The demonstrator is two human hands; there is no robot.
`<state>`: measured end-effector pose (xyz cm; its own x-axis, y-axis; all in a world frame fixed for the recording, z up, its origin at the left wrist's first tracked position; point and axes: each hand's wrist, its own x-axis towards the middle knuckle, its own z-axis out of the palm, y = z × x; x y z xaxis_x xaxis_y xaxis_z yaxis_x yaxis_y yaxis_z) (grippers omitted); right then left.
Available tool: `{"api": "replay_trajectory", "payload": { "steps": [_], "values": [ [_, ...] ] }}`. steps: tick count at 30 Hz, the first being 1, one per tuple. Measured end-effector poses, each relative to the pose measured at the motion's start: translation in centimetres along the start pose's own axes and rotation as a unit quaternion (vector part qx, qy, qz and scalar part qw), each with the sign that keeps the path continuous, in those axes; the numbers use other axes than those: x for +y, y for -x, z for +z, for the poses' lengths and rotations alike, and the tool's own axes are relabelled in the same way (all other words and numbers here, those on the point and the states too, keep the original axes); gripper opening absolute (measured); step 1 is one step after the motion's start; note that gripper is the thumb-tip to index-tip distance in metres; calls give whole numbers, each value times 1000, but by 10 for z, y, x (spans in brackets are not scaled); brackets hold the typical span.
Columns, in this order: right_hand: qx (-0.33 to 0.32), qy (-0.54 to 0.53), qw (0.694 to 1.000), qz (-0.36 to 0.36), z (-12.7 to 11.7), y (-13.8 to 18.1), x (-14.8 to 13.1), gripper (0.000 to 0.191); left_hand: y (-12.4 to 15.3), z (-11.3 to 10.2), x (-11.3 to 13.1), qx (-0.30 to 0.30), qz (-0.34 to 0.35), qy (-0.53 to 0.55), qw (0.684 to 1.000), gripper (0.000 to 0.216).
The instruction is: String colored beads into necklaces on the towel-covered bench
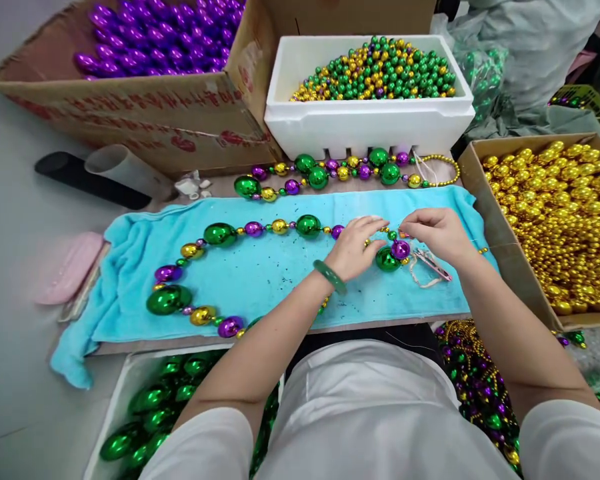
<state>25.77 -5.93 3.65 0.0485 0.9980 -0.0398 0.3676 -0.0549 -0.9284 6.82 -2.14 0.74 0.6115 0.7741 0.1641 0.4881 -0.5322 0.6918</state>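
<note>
Hands: both work at the right end of the bead strand (280, 227), which lies in an open loop on the turquoise towel (260, 273) spread over the desk (219, 191).

1. The left hand (355, 248) lies palm down on the strand, fingertips closed narrow on it. A green bangle (330, 277) sits on that wrist.
2. The right hand (437, 233) meets it from the right, thumb and forefinger pinched tight at the same spot. Whether they grip thread or a small bead is too fine to tell.
3. Just below the fingertips sit 1 large green bead (386, 261) and 1 purple bead (401, 249), touching each other.
4. Small snips (433, 264) and a scrap of cord lie on the towel beside the right hand.

Surroundings: a second strand (330, 172) lies along the back of the desk, in front of a white foam box (360, 130) of mixed beads. A carton of gold beads (500, 250) stands at the right.

Risk assessment:
- A loosened pinch would probably let the open end slip, and the round beads could run off the thread and roll.
- The right forearm passes close to the carton rim; a knock there could spill beads.
- The snips lie near the cord; a sweep of the wrist could drag them into it.
</note>
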Motion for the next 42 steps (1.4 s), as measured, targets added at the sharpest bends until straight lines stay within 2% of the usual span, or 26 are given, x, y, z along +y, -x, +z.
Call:
{"api": "replay_trajectory", "payload": {
  "steps": [2,5,8,10,16,22,25,28,29,31,33,36,38,42],
  "values": [
    [6,-10,1000,-12,-1,1,-3,14,-7,7,1,-19,-5,56,998,32],
    [42,-24,999,-16,-5,1,-5,13,-8,8,0,-32,-55,138,988,22],
    [85,-67,994,-1,-7,-1,-3,11,-3,5,1,-21,-111,221,969,25],
    [91,-93,991,11,-7,-3,0,9,1,2,2,-12,-128,264,956,26],
    [84,-112,990,25,0,-8,5,11,4,-4,5,-5,-136,274,952,26],
    [76,-110,991,2,3,-15,10,18,4,-6,2,-36,-145,297,943,28],
    [10,-109,994,-24,7,-15,14,27,4,-8,2,-40,-166,307,936,27],
    [-108,-78,990,-48,17,-12,20,58,3,-10,2,-26,-182,351,918,35],
    [-132,-52,989,-49,21,-11,21,61,3,-12,2,-24,-182,369,911,38],
    [-140,-2,989,-46,27,-11,23,47,3,-17,-2,-52,-180,382,905,41],
    [-115,13,992,-45,27,-12,24,29,5,-23,-9,-119,-193,358,906,37],
    [-74,-10,997,-31,20,-13,26,22,9,-36,-23,-196,-230,324,897,27],
    [-62,-23,998,-11,15,-12,29,25,13,-45,-32,-181,-245,333,892,25],
    [-66,-26,997,16,17,-10,34,30,18,-61,-37,-58,-256,379,887,27]
  ]
}}
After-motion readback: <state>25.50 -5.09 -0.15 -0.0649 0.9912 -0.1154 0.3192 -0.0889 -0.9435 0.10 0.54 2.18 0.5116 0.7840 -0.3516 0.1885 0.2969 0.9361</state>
